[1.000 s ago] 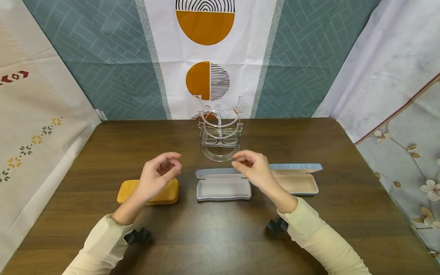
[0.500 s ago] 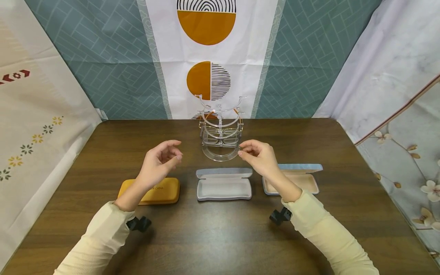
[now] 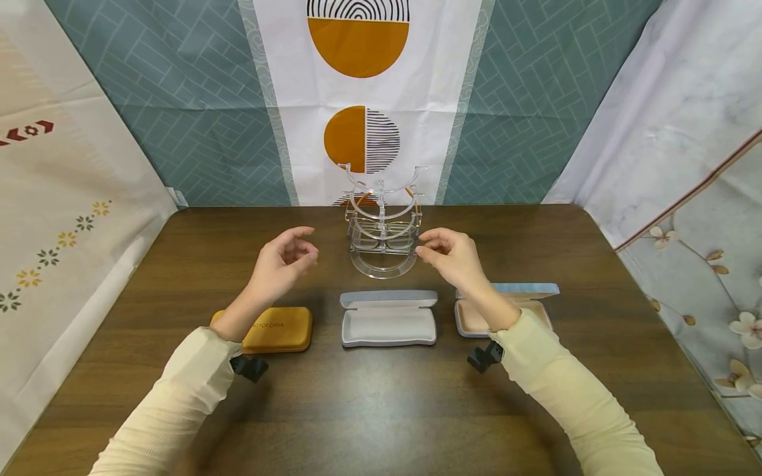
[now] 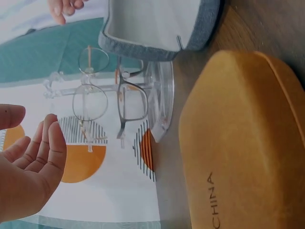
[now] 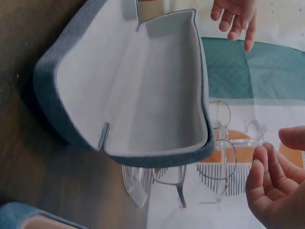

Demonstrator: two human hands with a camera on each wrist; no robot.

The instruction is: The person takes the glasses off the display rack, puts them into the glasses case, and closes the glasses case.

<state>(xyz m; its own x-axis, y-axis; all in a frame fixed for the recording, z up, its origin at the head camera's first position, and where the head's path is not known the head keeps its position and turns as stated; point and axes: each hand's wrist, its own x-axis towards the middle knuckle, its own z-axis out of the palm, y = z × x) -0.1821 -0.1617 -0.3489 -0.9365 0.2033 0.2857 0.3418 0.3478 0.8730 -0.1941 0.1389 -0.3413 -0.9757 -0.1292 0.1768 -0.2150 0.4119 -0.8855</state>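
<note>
On my feed a dark wood-grain surface (image 3: 149, 284) stretches out with rounded far corners and a soft glare (image 3: 372, 404) on it. Behind it I see teal patterned fabric (image 3: 530, 112), its white panel (image 3: 363, 92) printed with orange-and-striped circles (image 3: 345, 139); a cream drape (image 3: 65, 165) hangs left, a floral whitish drape (image 3: 684, 158) right.

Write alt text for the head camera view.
A person's left hand and right hand, both holding nothing, hover on either side of a clear stand bearing glasses. Nearer on a brown table lie a closed yellow case, an open gray case and an open blue case.
</note>
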